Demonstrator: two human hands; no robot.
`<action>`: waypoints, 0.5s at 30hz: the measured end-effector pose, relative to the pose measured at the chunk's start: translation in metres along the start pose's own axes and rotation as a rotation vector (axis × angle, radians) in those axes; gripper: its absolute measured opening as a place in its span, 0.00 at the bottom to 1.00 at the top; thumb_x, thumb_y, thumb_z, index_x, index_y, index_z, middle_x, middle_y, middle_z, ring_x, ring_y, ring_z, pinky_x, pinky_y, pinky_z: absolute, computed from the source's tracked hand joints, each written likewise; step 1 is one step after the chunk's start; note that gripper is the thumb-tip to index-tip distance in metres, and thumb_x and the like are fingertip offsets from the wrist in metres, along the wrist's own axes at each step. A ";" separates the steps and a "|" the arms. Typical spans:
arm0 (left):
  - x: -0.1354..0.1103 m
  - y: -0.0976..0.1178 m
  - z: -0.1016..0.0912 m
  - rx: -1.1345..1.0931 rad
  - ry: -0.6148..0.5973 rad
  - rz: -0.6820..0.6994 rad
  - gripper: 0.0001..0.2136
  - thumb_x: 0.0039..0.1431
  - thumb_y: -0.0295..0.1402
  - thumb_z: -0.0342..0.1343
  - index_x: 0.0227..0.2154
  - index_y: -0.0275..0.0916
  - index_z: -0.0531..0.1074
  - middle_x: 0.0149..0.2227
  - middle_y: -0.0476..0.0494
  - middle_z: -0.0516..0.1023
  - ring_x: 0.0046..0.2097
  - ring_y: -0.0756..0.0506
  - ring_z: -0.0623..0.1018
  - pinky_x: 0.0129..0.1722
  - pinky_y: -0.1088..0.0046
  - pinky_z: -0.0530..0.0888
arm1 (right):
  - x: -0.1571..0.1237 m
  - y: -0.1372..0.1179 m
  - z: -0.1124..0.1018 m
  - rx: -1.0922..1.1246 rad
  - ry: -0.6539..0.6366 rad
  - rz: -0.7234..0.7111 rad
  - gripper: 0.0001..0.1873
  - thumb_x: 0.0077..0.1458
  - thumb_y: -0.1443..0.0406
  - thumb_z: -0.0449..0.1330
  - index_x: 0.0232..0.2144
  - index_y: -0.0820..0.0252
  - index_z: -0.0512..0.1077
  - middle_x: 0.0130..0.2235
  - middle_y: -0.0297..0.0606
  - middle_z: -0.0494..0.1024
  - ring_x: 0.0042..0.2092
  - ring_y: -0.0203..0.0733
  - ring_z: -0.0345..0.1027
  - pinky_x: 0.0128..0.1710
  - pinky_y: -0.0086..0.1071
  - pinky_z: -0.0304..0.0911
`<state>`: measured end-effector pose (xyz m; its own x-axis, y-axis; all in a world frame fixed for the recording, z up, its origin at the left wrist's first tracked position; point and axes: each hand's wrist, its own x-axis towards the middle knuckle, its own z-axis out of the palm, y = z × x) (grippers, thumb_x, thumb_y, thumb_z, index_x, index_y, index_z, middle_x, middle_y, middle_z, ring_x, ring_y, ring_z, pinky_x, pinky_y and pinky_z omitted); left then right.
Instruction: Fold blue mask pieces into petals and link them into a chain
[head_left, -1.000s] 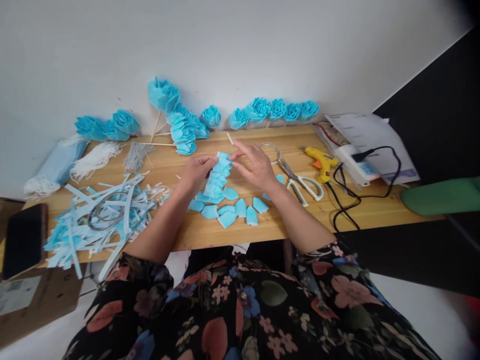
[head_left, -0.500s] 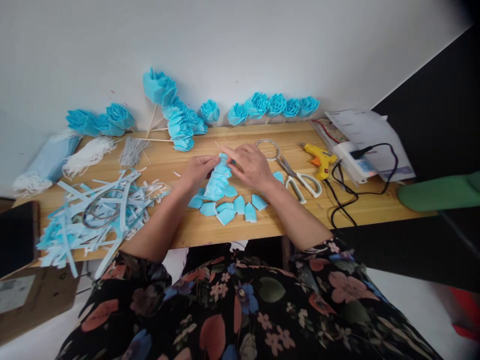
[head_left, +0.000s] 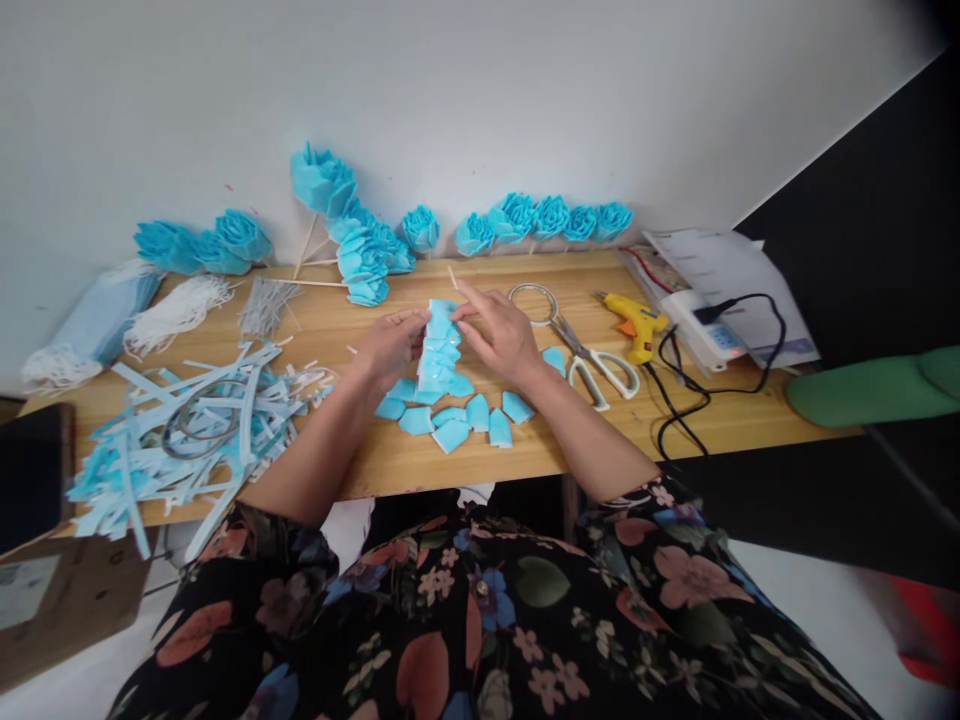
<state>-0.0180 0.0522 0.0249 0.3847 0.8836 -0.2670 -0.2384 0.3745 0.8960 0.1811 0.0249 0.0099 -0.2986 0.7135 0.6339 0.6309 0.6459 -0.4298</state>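
A strip of overlapping light-blue fabric petals (head_left: 437,352) is held up lengthwise over the table. Pinched at its upper left edge are the fingers of my left hand (head_left: 390,348). My right hand (head_left: 499,335) has its fingertips at the strip's upper right edge. A thin pale stick (head_left: 452,278) juts up from the right fingers, its lower part hidden by them. Below the strip, several loose cut petals (head_left: 451,435) lie on the wooden table (head_left: 420,477). Another petal (head_left: 554,361) lies beside my right wrist.
Scissors (head_left: 589,358) and a yellow glue gun (head_left: 637,322) lie right, near a power strip (head_left: 709,330) with black cords. Fabric scraps (head_left: 187,440) pile up left. Finished blue flowers (head_left: 551,215) line the wall. A phone (head_left: 34,475) and green bottle (head_left: 870,385) flank the table.
The petal strip has turned more upright, and its upper end is spread flatter. My right hand's stick now points higher and slightly further right. The loose petals stay put.
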 end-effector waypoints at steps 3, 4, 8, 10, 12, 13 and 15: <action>-0.001 0.000 0.002 0.041 0.000 0.021 0.13 0.50 0.38 0.70 0.29 0.34 0.75 0.23 0.50 0.74 0.26 0.51 0.74 0.29 0.76 0.73 | -0.001 0.001 0.004 0.152 0.073 0.146 0.28 0.68 0.58 0.56 0.68 0.47 0.62 0.43 0.36 0.83 0.47 0.49 0.75 0.58 0.50 0.67; -0.001 0.000 0.002 0.056 -0.002 0.029 0.12 0.50 0.38 0.69 0.29 0.34 0.75 0.23 0.51 0.73 0.25 0.52 0.74 0.29 0.76 0.72 | -0.001 0.002 0.005 0.194 0.085 0.193 0.29 0.66 0.58 0.58 0.68 0.46 0.62 0.42 0.36 0.83 0.46 0.48 0.75 0.58 0.49 0.67; -0.003 0.000 0.005 0.084 -0.001 0.051 0.11 0.52 0.37 0.68 0.28 0.35 0.74 0.22 0.52 0.71 0.25 0.53 0.72 0.29 0.78 0.72 | 0.000 0.004 0.009 0.321 0.111 0.327 0.37 0.58 0.58 0.66 0.68 0.45 0.62 0.46 0.37 0.82 0.48 0.47 0.74 0.58 0.47 0.68; -0.003 0.000 0.005 0.085 0.002 0.063 0.11 0.52 0.37 0.68 0.28 0.36 0.74 0.23 0.52 0.72 0.25 0.53 0.71 0.29 0.77 0.72 | 0.000 0.006 0.011 0.406 0.142 0.372 0.41 0.55 0.57 0.68 0.69 0.45 0.61 0.49 0.37 0.81 0.50 0.47 0.73 0.56 0.45 0.70; -0.003 -0.001 0.005 0.091 0.002 0.075 0.12 0.52 0.37 0.68 0.27 0.36 0.74 0.23 0.52 0.71 0.25 0.53 0.71 0.29 0.77 0.72 | 0.000 0.008 0.014 0.519 0.139 0.425 0.44 0.54 0.56 0.69 0.69 0.44 0.59 0.48 0.36 0.81 0.48 0.45 0.73 0.51 0.42 0.72; -0.003 -0.001 0.006 0.095 0.001 0.080 0.12 0.52 0.38 0.69 0.27 0.36 0.73 0.22 0.52 0.71 0.25 0.53 0.71 0.29 0.77 0.72 | 0.000 0.009 0.015 0.575 0.122 0.455 0.45 0.53 0.55 0.69 0.70 0.43 0.59 0.46 0.35 0.81 0.45 0.44 0.73 0.48 0.41 0.72; -0.002 -0.001 0.006 0.105 0.000 0.084 0.14 0.51 0.40 0.69 0.26 0.37 0.72 0.22 0.52 0.70 0.25 0.52 0.71 0.30 0.77 0.72 | 0.000 0.010 0.016 0.658 0.080 0.509 0.45 0.53 0.54 0.69 0.70 0.43 0.58 0.41 0.33 0.81 0.38 0.42 0.72 0.42 0.39 0.72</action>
<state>-0.0133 0.0479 0.0264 0.3674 0.9106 -0.1893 -0.1752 0.2676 0.9475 0.1764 0.0355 -0.0046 -0.0226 0.9555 0.2942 0.1206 0.2947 -0.9479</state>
